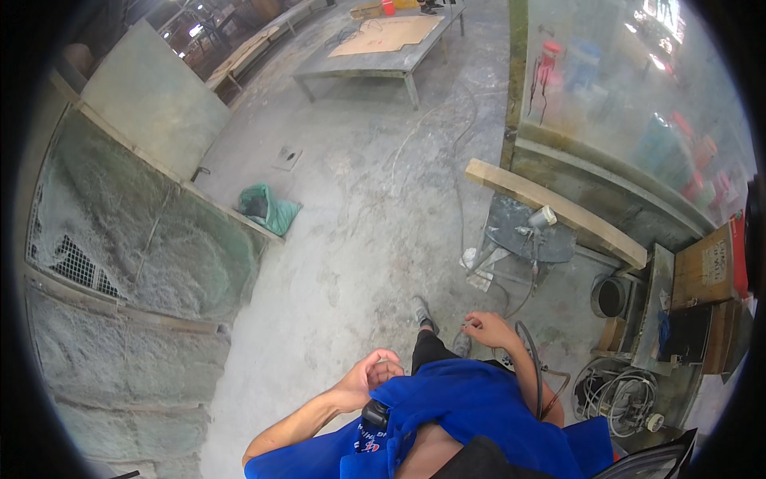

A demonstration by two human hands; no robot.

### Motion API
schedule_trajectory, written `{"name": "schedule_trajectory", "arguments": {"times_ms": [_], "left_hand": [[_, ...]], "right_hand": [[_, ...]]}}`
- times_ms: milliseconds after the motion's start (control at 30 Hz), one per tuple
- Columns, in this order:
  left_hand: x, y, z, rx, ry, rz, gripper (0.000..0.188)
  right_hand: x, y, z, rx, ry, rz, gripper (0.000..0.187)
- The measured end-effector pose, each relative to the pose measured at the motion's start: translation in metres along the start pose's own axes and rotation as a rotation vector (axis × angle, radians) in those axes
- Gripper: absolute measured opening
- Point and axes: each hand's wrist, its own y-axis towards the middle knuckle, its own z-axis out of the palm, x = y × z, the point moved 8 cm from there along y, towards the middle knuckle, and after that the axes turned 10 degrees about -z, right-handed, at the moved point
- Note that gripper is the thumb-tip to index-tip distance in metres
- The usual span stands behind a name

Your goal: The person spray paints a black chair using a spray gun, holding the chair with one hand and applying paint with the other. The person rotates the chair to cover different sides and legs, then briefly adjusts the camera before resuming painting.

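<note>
My left hand (369,374) is held in front of the blue shirt (471,399), its fingers loosely bent and apart, with nothing visible in it. To its right, my right hand (490,329) hangs above my shoes with fingers curled in and their tips close together. A tiny dark spot shows at those tips, too small to name. A dark hose (533,363) loops beside my right forearm. Closest ahead of the right hand is a low stand with a dark round top (515,231), a spray gun with a pale cup (542,217) resting on it.
A dust-coated filter wall (152,231) lines the left, a green sack (279,214) at its foot. Ahead stands a low metal table (383,64) with brown board. On the right are a wooden beam (558,207), a metal bucket (610,295), a cardboard box (702,267) and coiled hose (626,399).
</note>
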Motion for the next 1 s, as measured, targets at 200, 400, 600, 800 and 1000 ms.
{"name": "schedule_trajectory", "arguments": {"times_ms": [200, 400, 600, 800, 1000], "left_hand": [[0.009, 0.000, 0.001, 0.068, -0.071, 0.005, 0.070], [0.014, 0.002, -0.001, 0.033, -0.113, 0.028, 0.071], [0.022, -0.003, 0.000, -0.056, -0.091, -0.025, 0.061], [0.024, -0.009, -0.003, -0.103, -0.109, -0.084, 0.058], [0.033, -0.013, -0.024, -0.234, -0.242, -0.182, 0.064]], "right_hand": [[-0.001, 0.001, 0.007, 0.006, 0.045, -0.029, 0.052], [0.049, -0.006, -0.007, -0.022, 0.037, -0.141, 0.042], [0.210, -0.091, -0.069, 0.009, 0.784, -0.597, 0.021], [0.310, -0.139, -0.091, 0.351, 1.296, -1.018, 0.020], [0.344, -0.112, -0.089, 0.213, 1.117, -1.135, 0.022]]}}
